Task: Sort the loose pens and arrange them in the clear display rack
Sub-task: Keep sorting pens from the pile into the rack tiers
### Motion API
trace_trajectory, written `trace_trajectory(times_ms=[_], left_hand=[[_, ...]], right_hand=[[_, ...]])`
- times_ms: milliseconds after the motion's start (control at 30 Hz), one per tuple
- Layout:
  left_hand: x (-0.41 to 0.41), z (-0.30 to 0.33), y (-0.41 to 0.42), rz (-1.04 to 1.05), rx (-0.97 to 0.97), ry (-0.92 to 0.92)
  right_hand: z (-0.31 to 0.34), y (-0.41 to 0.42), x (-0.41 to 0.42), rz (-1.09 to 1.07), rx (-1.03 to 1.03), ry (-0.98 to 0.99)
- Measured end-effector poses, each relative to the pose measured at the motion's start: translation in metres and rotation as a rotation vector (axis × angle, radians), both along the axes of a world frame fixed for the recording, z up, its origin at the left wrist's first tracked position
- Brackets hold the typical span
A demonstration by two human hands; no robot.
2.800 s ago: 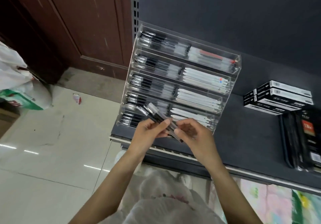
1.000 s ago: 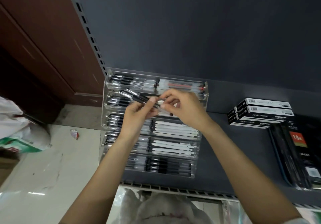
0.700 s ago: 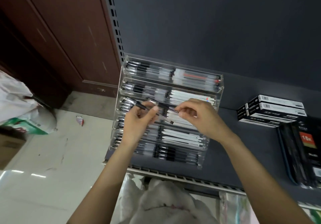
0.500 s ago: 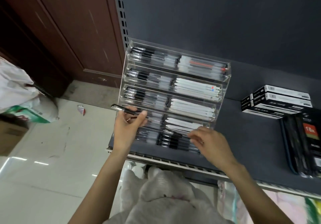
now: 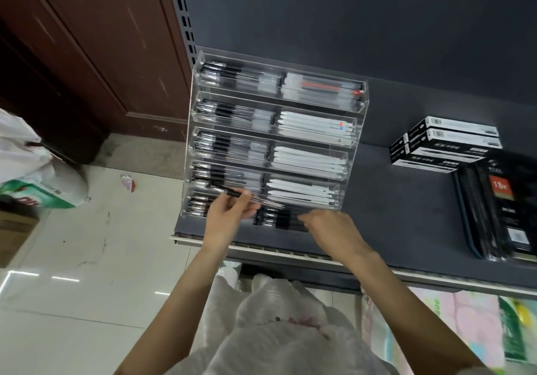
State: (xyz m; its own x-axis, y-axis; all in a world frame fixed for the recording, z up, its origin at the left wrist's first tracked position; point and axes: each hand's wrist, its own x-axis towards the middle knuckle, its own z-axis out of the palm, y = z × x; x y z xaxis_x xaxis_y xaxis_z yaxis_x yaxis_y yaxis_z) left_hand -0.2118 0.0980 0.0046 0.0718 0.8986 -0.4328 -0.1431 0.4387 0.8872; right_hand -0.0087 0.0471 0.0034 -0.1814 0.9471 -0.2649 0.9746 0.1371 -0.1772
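A: Clear acrylic, five tiers: the display rack (image 5: 270,142) stands on the left end of the dark shelf (image 5: 406,229), against the back panel. Black-and-clear pens fill the left half of each tier, white ones most of the right halves.

B: And the hands?

A: The left hand (image 5: 225,220) reaches up from the near edge, forearm slanting in from below, wrist bent back. Its grip is closed round a small bundle of pens (image 5: 247,197), thumb and fingers pinching them near the middle. The bundle lies nearly level across the front of the lowest tiers, dark ends to the left, clear tips to the right.

B: The right one?

A: The right hand (image 5: 334,229) is palm down at the lowest tier's right half, fingers curled toward the black pens there (image 5: 279,219). Whether its grip has hold of one cannot be told; the fingertips blur against the pens.

B: Further right?

A: Boxed pens (image 5: 444,145) stacked on the shelf, well apart from the rack, with black packets (image 5: 499,209) nearer.
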Motion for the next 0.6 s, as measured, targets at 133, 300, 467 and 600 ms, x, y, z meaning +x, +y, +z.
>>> trace_trajectory(times_ms=[133, 300, 467, 600], left_hand=[[0.021, -0.006, -0.008, -0.058, -0.018, -0.075], [0.035, -0.014, -0.017, -0.1, 0.047, 0.06], [0.017, -0.029, -0.011, -0.102, 0.403, 0.548], [0.016, -0.041, -0.014, -0.399, 0.677, 0.926]], right_hand=[[0.018, -0.008, -0.007, -0.248, 0.201, 0.411], [0.011, -0.013, -0.007, -0.252, 0.289, 0.328], [-0.009, -0.018, 0.009, -0.204, 0.342, 0.02], [-0.017, -0.021, 0.007, -0.128, 0.248, -0.118]])
